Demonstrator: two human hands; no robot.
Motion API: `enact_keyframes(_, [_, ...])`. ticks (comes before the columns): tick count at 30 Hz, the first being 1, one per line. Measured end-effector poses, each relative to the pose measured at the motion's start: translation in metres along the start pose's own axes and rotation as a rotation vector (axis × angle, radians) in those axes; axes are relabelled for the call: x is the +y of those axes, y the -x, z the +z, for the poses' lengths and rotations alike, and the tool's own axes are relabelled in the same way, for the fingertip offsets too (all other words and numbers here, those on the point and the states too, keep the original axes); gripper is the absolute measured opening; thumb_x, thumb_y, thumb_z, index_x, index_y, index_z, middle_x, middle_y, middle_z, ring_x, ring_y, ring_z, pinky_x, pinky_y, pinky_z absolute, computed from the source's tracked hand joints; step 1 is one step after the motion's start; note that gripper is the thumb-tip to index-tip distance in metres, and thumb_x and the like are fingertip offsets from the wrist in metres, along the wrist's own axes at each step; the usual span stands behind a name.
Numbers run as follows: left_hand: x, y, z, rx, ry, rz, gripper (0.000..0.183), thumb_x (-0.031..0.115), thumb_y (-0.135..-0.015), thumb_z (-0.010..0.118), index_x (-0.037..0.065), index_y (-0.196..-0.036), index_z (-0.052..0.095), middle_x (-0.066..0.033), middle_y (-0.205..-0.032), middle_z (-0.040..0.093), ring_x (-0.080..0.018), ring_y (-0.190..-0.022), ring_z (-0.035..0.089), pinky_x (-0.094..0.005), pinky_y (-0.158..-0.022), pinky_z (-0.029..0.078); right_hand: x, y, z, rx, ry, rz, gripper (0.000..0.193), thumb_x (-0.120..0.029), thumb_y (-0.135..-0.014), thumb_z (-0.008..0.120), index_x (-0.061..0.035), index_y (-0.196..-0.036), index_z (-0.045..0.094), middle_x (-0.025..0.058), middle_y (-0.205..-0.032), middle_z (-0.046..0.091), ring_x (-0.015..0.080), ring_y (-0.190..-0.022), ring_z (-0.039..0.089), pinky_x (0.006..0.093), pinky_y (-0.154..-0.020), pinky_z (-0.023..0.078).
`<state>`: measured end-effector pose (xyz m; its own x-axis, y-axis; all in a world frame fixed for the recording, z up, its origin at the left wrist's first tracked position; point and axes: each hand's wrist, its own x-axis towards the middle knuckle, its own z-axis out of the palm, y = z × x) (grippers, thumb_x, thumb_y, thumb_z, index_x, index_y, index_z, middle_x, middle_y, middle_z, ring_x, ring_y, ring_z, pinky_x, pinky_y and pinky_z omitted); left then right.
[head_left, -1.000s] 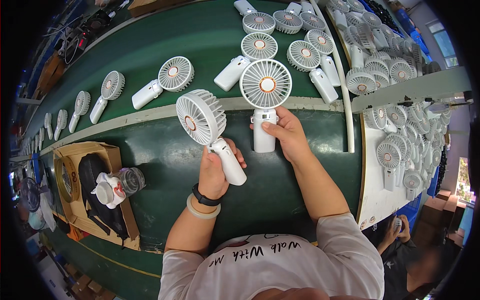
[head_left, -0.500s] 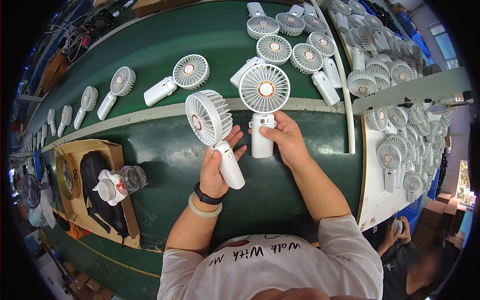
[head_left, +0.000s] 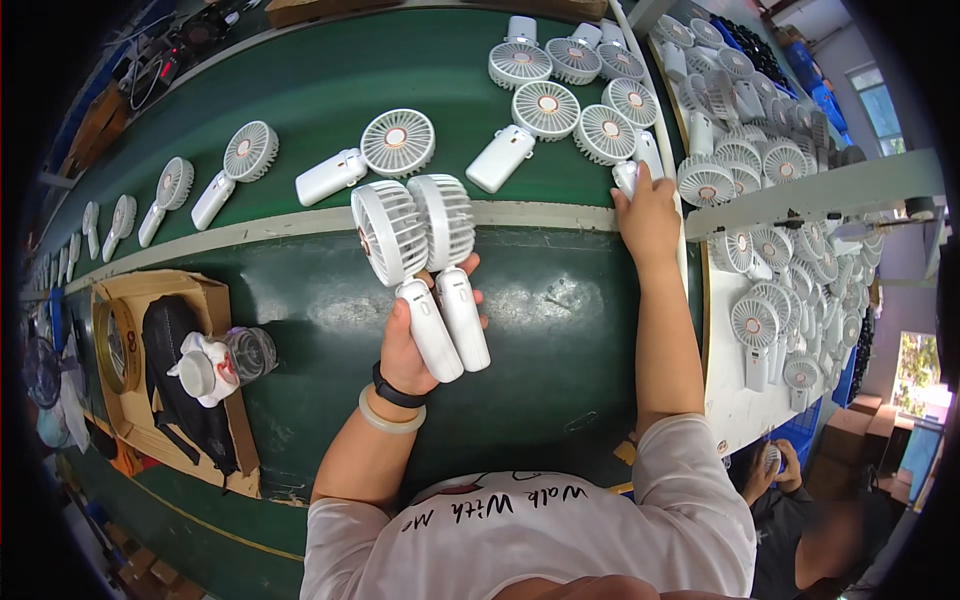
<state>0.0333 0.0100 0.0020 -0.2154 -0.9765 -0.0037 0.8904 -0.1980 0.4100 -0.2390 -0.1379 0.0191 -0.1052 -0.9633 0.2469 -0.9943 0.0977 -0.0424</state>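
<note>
My left hand [head_left: 402,350] is closed around two white handheld fans side by side. The handle of one handheld fan [head_left: 430,330] lies against the thumb, and a second handheld fan [head_left: 463,315] rests in the fingers behind it. Their round caged heads stand together, upright and slightly tilted. My right hand [head_left: 650,220] reaches to the right end of the green belt, thumb and fingers closed on the handle of another handheld fan [head_left: 605,133]. That fan's head, with a copper-coloured ring, lies face up; part of its handle is hidden by the hand.
Several more fans lie along the green belt [head_left: 300,100], bounded by a pale rail [head_left: 560,214]. A white side table [head_left: 725,400] at right carries many fans. At left, a cardboard tray [head_left: 245,440] holds a black bag, tape roll and jar. Another person works at lower right.
The fan from my right hand has passed into my left, beside the first. My right hand has moved up and right to a fan on the belt.
</note>
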Motion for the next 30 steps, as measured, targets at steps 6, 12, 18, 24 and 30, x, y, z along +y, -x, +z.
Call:
enact_keyframes(6, [0.004, 0.001, -0.009, 0.018, 0.151, -0.042, 0.041, 0.05, -0.087, 0.05, 0.016, -0.111, 0.051, -0.017, -0.13, 0.043, -0.0251, -0.106, 0.054, -0.0451, -0.081, 0.049, -0.035, 0.043, -0.03, -0.958, -2.45, 0.187, 0.049, -0.043, -0.094, 0.04, -0.0047, -0.125, 0.041, 0.0137, -0.102, 0.05, 0.0207, -0.073, 0.052, 0.0347, -0.061, 0.043])
enact_keyframes(12, [0.003, -0.002, -0.011, 0.089, 0.324, -0.121, 0.054, 0.053, -0.087, 0.046, 0.011, -0.12, 0.048, -0.0191, -0.123, 0.049, -0.0269, -0.103, 0.055, -0.0422, -0.081, 0.047, -0.074, 0.072, -0.038, -1.196, -2.622, -0.027, 0.052, -0.047, -0.095, 0.031, -0.0053, -0.124, 0.041, 0.0165, -0.104, 0.05, 0.0197, -0.073, 0.05, 0.0303, -0.06, 0.038])
enact_keyframes(18, [0.005, 0.0, -0.005, 0.099, 0.482, -0.211, 0.068, 0.056, -0.086, 0.044, 0.001, -0.126, 0.042, -0.0195, -0.118, 0.052, -0.0264, -0.098, 0.057, -0.0379, -0.083, 0.046, -0.085, 0.084, -0.029, -0.972, -2.51, 0.128, 0.044, -0.035, -0.093, 0.045, -0.0024, -0.122, 0.044, 0.0175, -0.108, 0.054, 0.0224, -0.079, 0.056, 0.0338, -0.068, 0.048])
enact_keyframes(24, [0.001, 0.003, -0.009, 0.034, 0.219, -0.142, 0.081, 0.062, -0.077, 0.05, -0.002, -0.127, 0.041, -0.0179, -0.113, 0.056, -0.0246, -0.095, 0.059, -0.0387, -0.083, 0.049, -0.076, 0.08, -0.027, -0.774, -1.981, 0.064, 0.035, -0.013, -0.085, 0.057, 0.0013, -0.114, 0.047, 0.0129, -0.097, 0.061, 0.0221, -0.079, 0.064, 0.0341, -0.071, 0.053])
enact_keyframes(30, [0.004, 0.004, -0.001, 0.065, 0.018, -0.085, 0.082, 0.054, -0.066, 0.067, 0.003, -0.124, 0.039, -0.0117, -0.109, 0.052, -0.0229, -0.095, 0.054, -0.0378, -0.081, 0.049, -0.084, 0.086, -0.023, -0.706, -1.869, 0.085, 0.038, -0.008, -0.081, 0.059, 0.002, -0.116, 0.048, 0.0152, -0.103, 0.061, 0.0235, -0.086, 0.064, 0.0353, -0.078, 0.051])
